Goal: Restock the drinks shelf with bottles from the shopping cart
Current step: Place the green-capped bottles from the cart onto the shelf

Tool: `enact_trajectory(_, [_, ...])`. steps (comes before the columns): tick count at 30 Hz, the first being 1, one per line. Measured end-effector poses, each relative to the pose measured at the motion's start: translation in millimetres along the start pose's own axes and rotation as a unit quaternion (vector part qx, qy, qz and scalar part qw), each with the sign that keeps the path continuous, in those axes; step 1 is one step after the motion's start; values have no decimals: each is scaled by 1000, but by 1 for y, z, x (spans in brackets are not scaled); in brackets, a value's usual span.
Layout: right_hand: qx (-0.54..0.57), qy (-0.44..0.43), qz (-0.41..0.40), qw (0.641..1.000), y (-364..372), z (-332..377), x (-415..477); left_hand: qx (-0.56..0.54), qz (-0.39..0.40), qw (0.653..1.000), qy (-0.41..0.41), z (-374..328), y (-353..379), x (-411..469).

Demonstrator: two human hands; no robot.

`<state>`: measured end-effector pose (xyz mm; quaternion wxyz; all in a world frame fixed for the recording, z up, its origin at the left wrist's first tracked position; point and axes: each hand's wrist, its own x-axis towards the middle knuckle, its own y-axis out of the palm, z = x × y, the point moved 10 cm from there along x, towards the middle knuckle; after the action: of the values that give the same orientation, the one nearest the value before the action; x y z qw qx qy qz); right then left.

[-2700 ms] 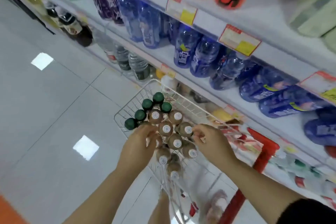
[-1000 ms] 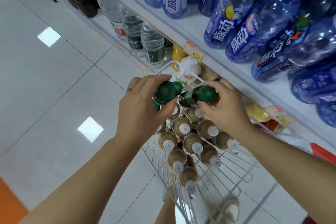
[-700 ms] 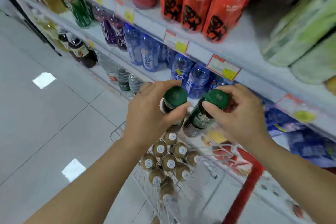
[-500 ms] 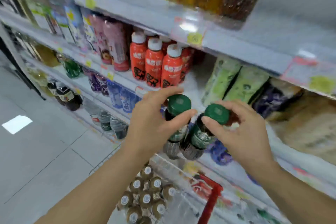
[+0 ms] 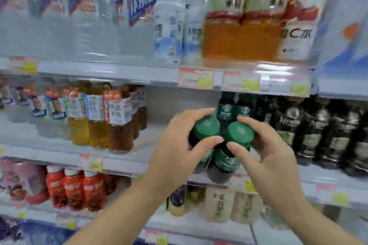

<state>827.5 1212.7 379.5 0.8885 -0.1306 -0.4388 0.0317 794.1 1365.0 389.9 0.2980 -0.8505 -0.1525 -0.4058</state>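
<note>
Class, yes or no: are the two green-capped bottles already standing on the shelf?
No: the left hand grips one green-capped bottle and the right hand grips the other bottle, both in front of the shelf.

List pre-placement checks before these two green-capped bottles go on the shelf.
1. Left hand grips left bottle round its cap: ok.
2. Right hand grips right bottle round its cap: ok.
3. Bare shelf space beside the matching green-label bottles: ok.
4. Right bottle upright: not ok, tilted.
5. Left bottle's base clear of the shelf lip: cannot tell, the hand hides it.
</note>
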Motion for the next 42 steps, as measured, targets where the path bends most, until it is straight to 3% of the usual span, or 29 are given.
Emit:
enact_trajectory(5, [-72,-49,-50,995,-41,-15,10,-35,20,999,17,-3,52,23])
enact_trajectory(14, [-68,81,-88,991,-48,-95,40,-147,29,983,-104,40,108,58])
enact_trajectory(24, [-28,138,-78,987,-29,-138,76,-161,30,976,-143,70,130,92])
enact_trajectory(28, [-4,157,-26,987,-17,-151,55,-216,55,958,-179,81,136,67])
enact_trajectory(32, [-42,202,42,978,-8,-180,26,-89,130,962,-224,110,150,23])
enact_trajectory(34, [-92,214,44,971,-7,-189,21,-34,130,961,-243,125,153,13])
enact_trajectory(42, [-142,248,59,957,3,-200,25,-64,75,953,-286,151,153,28])
